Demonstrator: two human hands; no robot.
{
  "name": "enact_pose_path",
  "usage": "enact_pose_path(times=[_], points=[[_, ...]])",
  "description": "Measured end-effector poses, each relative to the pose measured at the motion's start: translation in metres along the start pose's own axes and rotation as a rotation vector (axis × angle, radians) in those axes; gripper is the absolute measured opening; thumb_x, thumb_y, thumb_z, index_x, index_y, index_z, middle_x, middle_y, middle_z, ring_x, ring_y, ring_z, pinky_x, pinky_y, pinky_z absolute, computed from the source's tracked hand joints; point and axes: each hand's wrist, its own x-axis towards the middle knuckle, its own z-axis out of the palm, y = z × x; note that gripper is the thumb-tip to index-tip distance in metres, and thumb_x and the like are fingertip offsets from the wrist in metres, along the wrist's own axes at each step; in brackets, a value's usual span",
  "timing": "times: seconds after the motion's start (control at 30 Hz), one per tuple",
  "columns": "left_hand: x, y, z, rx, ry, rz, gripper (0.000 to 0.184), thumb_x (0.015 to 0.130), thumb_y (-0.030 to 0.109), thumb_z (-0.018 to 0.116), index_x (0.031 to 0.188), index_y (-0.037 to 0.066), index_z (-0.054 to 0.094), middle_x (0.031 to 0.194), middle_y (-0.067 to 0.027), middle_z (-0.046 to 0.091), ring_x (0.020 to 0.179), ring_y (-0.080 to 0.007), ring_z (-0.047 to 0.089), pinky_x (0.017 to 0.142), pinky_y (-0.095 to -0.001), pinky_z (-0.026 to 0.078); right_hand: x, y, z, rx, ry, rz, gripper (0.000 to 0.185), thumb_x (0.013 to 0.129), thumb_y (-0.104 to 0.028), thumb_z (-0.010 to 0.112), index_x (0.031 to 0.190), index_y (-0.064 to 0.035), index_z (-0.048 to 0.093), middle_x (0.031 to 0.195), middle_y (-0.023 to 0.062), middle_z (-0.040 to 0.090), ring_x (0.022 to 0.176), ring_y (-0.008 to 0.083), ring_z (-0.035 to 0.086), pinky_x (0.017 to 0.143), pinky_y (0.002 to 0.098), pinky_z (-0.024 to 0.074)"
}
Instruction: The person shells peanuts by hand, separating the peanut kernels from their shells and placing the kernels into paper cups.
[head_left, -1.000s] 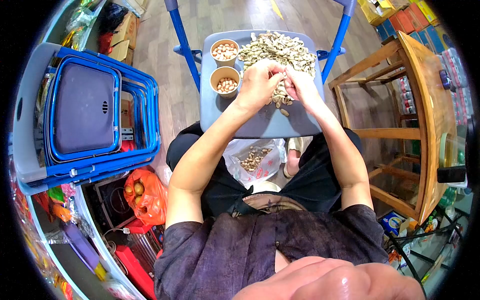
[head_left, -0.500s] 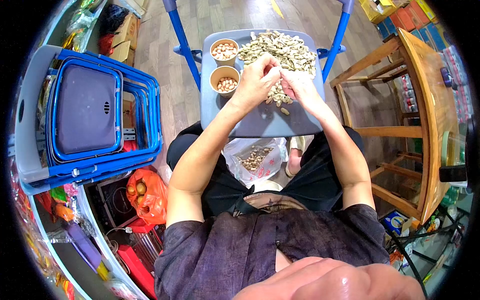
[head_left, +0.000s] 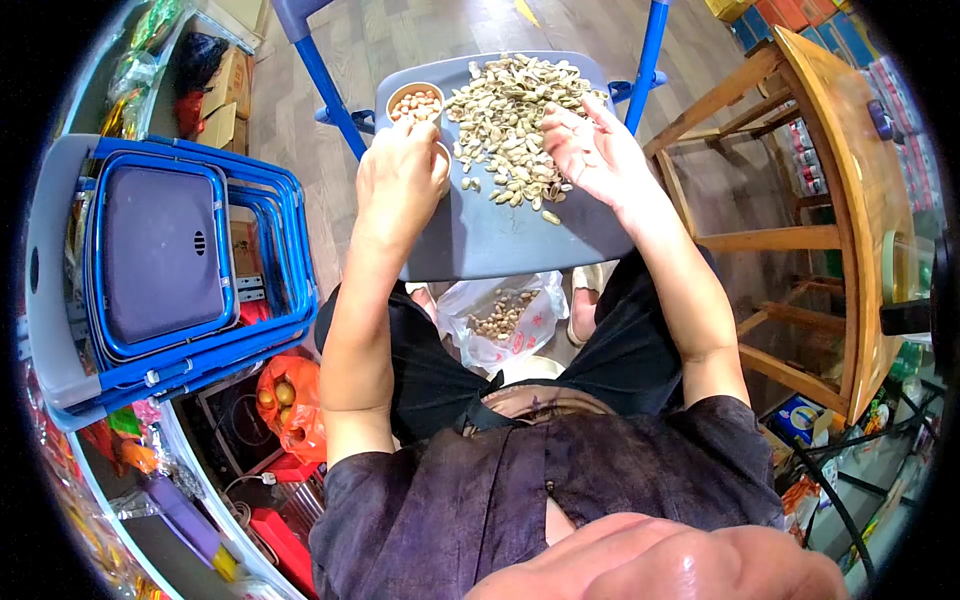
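Note:
My left hand (head_left: 393,185) is over the nearer paper cup (head_left: 441,160), covering most of it. Its fingers are bunched and curled downward, and whatever they hold is hidden. Just beyond stands the farther paper cup (head_left: 417,92), filled with shelled pinkish peanut kernels. My right hand (head_left: 592,152) is turned partly palm up at the right side of a heap of peanuts in shells (head_left: 515,115). Its fingers are spread, and I see nothing clearly held in them. Cups and heap rest on a grey chair seat (head_left: 470,240) with blue legs.
On the floor between my feet lies a white plastic bag (head_left: 505,325) with peanuts or shells in it. Folded blue-framed chairs (head_left: 165,250) lean at the left, near an orange bag (head_left: 292,400) of round produce. A wooden table (head_left: 850,230) lies sideways at the right.
My hands were together over the peanut heap and have separated. The left moved left to the nearer cup; the right moved slightly right and its fingers spread. The view shifted slightly.

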Motion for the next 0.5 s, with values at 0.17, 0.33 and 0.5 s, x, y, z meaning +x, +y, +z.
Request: enact_pose_path(times=[0.17, 0.33, 0.5], points=[[0.005, 0.034, 0.008, -0.329, 0.198, 0.170, 0.017, 0.077, 0.003, 0.063, 0.093, 0.006, 0.063, 0.087, -0.0119, 0.058, 0.087, -0.0306, 0.057, 0.076, -0.0407, 0.047, 0.003, 0.014, 0.018, -0.026, 0.135, -0.150, 0.058, 0.101, -0.047, 0.033, 0.130, 0.0031, 0.042, 0.126, 0.0283, 0.052, 0.116, 0.0388, 0.052, 0.099, 0.0459, 0.0443], [0.012, 0.057, 0.030, -0.446, 0.266, 0.298, 0.019, 0.077, 0.004, 0.064, 0.095, 0.008, 0.065, 0.094, -0.0086, 0.060, 0.090, -0.0290, 0.058, 0.079, -0.0396, 0.047, 0.005, 0.016, 0.004, -0.027, -0.183, -0.016, 0.060, 0.101, -0.047, 0.032, 0.130, 0.0037, 0.044, 0.125, 0.0253, 0.054, 0.117, 0.0348, 0.053, 0.101, 0.0450, 0.0418], [0.019, 0.060, 0.043, -0.379, 0.228, 0.377, 0.020, 0.078, 0.004, 0.063, 0.097, 0.009, 0.066, 0.102, -0.0092, 0.060, 0.096, -0.0295, 0.056, 0.083, -0.0415, 0.046, 0.007, 0.023, 0.010, -0.139, -0.014, -0.085, 0.062, 0.100, -0.050, 0.033, 0.133, 0.0022, 0.044, 0.107, 0.0142, 0.064, 0.082, 0.0193, 0.060, 0.091, 0.0368, 0.0453]])
